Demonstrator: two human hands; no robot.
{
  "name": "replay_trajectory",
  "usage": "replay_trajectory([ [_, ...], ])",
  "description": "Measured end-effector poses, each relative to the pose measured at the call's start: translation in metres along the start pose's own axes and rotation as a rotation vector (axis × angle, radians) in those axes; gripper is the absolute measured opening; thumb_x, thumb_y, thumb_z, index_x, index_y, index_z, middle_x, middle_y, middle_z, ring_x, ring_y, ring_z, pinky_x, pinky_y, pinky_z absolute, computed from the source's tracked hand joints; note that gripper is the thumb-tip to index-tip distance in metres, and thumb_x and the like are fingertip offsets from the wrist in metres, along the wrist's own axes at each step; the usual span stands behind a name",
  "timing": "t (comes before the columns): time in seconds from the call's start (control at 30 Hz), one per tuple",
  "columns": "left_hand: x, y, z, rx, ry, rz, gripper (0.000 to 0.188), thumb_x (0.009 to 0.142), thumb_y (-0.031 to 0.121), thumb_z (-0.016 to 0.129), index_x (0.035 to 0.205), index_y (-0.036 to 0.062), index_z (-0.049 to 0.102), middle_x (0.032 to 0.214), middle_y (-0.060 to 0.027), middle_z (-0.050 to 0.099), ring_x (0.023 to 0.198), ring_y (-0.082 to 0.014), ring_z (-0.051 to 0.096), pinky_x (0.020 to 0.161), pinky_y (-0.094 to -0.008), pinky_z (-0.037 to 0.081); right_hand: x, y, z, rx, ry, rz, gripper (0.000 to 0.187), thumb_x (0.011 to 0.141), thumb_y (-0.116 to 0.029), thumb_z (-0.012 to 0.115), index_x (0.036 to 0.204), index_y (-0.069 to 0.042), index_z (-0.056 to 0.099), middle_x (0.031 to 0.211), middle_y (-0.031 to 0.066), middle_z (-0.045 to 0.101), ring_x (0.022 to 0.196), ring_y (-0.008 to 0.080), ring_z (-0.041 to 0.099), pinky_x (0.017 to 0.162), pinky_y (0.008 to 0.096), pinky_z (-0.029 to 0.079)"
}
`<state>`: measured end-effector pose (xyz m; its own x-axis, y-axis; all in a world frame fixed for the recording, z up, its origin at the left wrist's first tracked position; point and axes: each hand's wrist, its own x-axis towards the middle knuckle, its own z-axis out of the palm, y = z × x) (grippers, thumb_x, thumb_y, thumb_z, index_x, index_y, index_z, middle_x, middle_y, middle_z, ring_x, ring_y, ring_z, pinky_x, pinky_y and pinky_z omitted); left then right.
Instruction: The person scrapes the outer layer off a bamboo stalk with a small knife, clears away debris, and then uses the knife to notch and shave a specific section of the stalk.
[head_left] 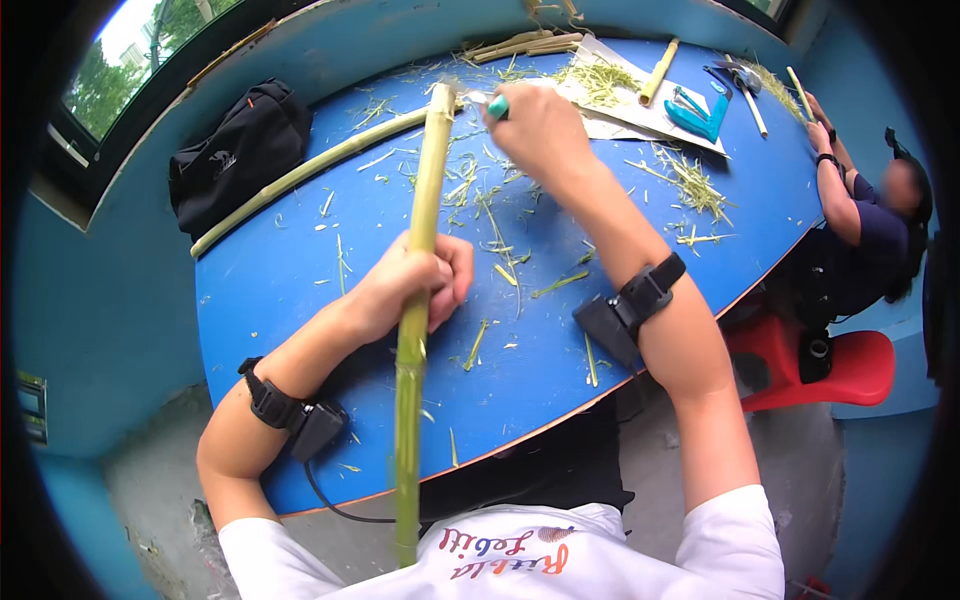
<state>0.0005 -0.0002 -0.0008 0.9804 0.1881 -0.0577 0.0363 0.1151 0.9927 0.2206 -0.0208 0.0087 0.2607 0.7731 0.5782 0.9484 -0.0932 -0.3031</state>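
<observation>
- Bamboo pole point(429, 190): held lengthwise above the table point(556, 365) by the left hand point(390, 285), fingers clamped around it.
- Turquoise-handled knife point(498, 107): gripped near the pole's far end by the right hand point(543, 130), fingers closed on it.

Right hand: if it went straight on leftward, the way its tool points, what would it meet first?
Most likely the green stalk, near its upper end. The teal-handled tool in the right hand reaches it first; whether they already touch is unclear.
</observation>
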Motion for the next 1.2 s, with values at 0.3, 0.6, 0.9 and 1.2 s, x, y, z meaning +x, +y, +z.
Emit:
replay_trajectory([
  [0.3,0.002,0.003,0.009,-0.071,-0.062,-0.008,0.029,0.073,0.03,0.049,0.067,0.0022,0.049,0.052,0.0015,0.037,0.046,-0.0075,0.036,0.042,-0.0212,0.028,-0.007,-0.012,-0.04,0.209,-0.052,0.077,0.028,0.082,-0.028,0.062,0.073,-0.001,0.063,0.071,0.0199,0.062,0.071,0.0386,0.061,0.065,0.0445,0.048],
  [0.6,0.005,0.003,0.008,-0.295,-0.087,-0.031,0.024,0.078,0.027,0.059,0.072,0.0072,0.046,0.055,-0.0002,0.039,0.047,-0.0085,0.037,0.042,-0.0219,0.03,-0.023,-0.032,-0.044,0.154,-0.23,-0.028,0.015,0.075,-0.017,0.063,0.074,-0.002,0.065,0.072,0.0193,0.063,0.071,0.0373,0.061,0.066,0.0442,0.049],
  [0.9,0.007,0.007,0.021,-0.207,0.25,0.027,0.028,0.086,0.022,0.062,0.09,0.0083,0.038,0.054,-0.0005,0.042,0.037,-0.0096,0.039,0.037,-0.0211,0.038,-0.02,-0.02,-0.034,0.103,-0.23,-0.017,0.016,0.073,-0.016,0.061,0.076,-0.001,0.065,0.075,0.0195,0.064,0.074,0.0372,0.062,0.07,0.0449,0.049],
  [1.2,0.006,0.003,0.033,-0.045,0.496,-0.011,0.018,0.082,0.007,0.054,0.089,0.0094,0.038,0.055,0.001,0.041,0.038,-0.0065,0.037,0.033,-0.0204,0.033,-0.021,-0.025,-0.038,-0.043,-0.377,0.015,0.017,0.072,-0.015,0.06,0.079,0.0,0.066,0.076,0.0224,0.063,0.078,0.0365,0.064,0.071,0.0446,0.051],
])
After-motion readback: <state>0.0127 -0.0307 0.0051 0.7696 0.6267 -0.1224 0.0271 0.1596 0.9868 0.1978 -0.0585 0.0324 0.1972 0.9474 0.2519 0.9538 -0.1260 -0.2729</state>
